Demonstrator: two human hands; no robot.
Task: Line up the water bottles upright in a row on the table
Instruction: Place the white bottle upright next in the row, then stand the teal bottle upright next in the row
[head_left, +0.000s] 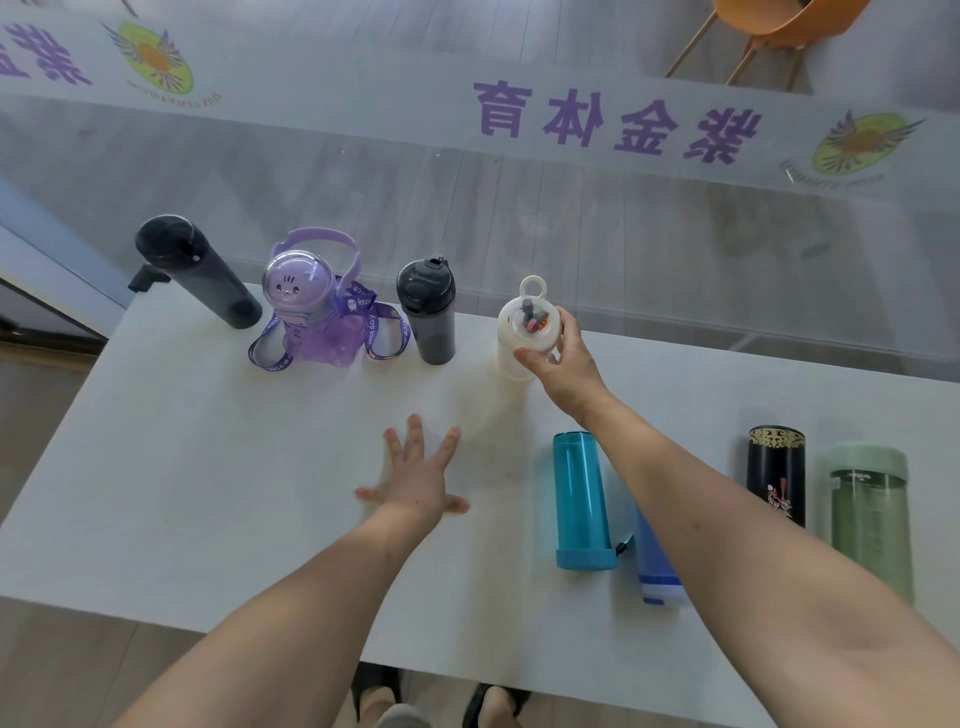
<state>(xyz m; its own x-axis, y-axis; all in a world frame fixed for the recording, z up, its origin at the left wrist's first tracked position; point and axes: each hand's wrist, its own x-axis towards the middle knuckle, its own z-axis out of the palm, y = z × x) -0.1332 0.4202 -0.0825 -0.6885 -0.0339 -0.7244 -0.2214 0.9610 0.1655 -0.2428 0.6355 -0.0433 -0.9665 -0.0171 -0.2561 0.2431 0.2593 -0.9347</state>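
Along the far edge of the white table (208, 467) stand a tall black bottle (200, 273), a purple bottle with a strap (311, 312) and a short dark grey bottle (428, 312). To their right my right hand (558, 353) grips a white bottle with a loop lid (522, 332), upright on the table. My left hand (418, 475) rests flat on the table with fingers spread, holding nothing. At the right lie a teal bottle (579, 499), a blue-and-white bottle (657, 566) partly hidden under my right forearm, a black patterned bottle (776, 473) and a green bottle (870, 519).
A glass wall with purple lettering (613, 122) runs right behind the table's far edge. An orange chair (779, 26) stands beyond the glass at the top right. My feet (441, 701) show below the table's near edge.
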